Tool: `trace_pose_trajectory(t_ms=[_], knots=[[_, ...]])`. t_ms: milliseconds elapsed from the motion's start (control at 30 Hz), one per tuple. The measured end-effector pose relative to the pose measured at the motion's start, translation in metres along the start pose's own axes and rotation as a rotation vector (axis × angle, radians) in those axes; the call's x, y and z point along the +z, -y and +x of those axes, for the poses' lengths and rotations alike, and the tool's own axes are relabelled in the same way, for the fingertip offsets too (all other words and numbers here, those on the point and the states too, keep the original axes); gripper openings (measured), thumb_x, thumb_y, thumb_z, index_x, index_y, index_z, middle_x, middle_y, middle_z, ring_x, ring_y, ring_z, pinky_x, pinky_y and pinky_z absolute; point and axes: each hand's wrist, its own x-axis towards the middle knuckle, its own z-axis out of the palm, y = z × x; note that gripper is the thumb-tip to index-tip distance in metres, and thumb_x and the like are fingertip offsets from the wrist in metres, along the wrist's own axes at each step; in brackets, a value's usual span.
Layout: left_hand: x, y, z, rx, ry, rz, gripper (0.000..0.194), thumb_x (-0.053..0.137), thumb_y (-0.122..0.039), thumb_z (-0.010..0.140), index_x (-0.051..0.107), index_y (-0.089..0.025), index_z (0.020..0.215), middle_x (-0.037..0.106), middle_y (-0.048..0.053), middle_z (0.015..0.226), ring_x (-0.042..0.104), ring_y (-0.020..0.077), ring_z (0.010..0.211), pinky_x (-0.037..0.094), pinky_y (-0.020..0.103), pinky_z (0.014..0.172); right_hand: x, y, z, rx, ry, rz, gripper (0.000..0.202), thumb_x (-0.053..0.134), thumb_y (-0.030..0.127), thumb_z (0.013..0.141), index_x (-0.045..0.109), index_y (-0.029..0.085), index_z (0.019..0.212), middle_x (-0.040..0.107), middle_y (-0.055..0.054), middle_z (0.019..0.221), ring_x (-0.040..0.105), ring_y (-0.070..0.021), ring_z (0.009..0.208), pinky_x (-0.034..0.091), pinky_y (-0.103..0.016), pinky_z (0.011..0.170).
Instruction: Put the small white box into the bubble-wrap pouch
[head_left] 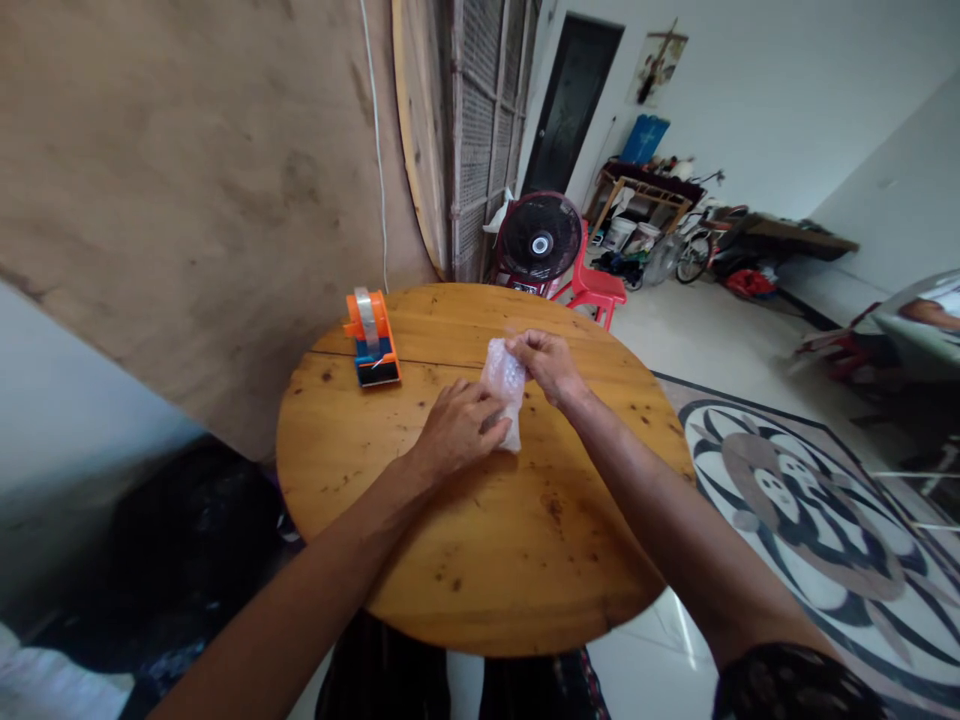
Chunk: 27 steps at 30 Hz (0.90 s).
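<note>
A small bundle in clear bubble wrap lies lengthwise near the middle of the round wooden table; what is inside it cannot be made out. My left hand curls over its lower left side, with thumb and fingers gripping the wrap. At the upper right edge, my right hand pinches the plastic between thumb and fingertips. To the left on the same table stands an orange and blue tape dispenser holding a roll of clear tape.
Behind the table are a dark fan and a red plastic chair. A wooden board leans along the left. Dark plastic bags lie on the floor there. Part of another person's arm shows at the far right.
</note>
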Motion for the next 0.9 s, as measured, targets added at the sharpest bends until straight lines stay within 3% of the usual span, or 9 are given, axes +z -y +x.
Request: trace_pose_trajectory(t_ms=[133, 367, 633, 900], knots=[[0.0, 0.0, 0.0, -0.072, -0.023, -0.04, 0.022, 0.056, -0.03, 0.085, 0.068, -0.019, 0.099, 0.063, 0.008, 0.098, 0.055, 0.025, 0.096, 0.045, 0.041, 0.089, 0.001, 0.009, -0.02, -0.083, 0.045, 0.012, 0.031, 0.068, 0.046, 0.071, 0.054, 0.019, 0.065, 0.049, 0.004, 0.056, 0.04, -0.0079, 0.05, 0.033, -0.022, 0.048], [-0.001, 0.004, 0.0, -0.294, -0.081, -0.055, 0.022, 0.061, -0.04, 0.077, 0.053, -0.019, 0.08, 0.056, 0.005, 0.089, 0.054, 0.0231, 0.089, 0.046, 0.037, 0.078, 0.003, 0.012, -0.048, -0.097, 0.072, 0.039, 0.036, 0.066, 0.052, 0.073, 0.052, 0.019, 0.067, 0.048, 0.004, 0.06, 0.042, -0.0092, 0.056, 0.037, -0.024, 0.055], [0.003, 0.012, -0.001, -0.307, -0.069, -0.061, 0.028, 0.062, -0.044, 0.075, 0.047, -0.021, 0.071, 0.056, 0.003, 0.084, 0.054, 0.0208, 0.08, 0.043, 0.034, 0.067, 0.009, 0.009, -0.071, -0.129, 0.141, -0.002, 0.036, 0.064, 0.054, 0.074, 0.055, 0.019, 0.069, 0.053, 0.001, 0.066, 0.047, -0.0116, 0.062, 0.04, -0.026, 0.063], [-0.002, 0.017, 0.001, -0.32, -0.003, -0.107, 0.032, 0.063, -0.048, 0.074, 0.049, -0.02, 0.065, 0.055, 0.002, 0.075, 0.053, 0.0189, 0.072, 0.039, 0.03, 0.059, 0.01, -0.002, -0.085, -0.197, 0.094, -0.041, 0.038, 0.062, 0.056, 0.08, 0.054, 0.02, 0.07, 0.048, 0.002, 0.067, 0.044, -0.0124, 0.065, 0.039, -0.025, 0.063]])
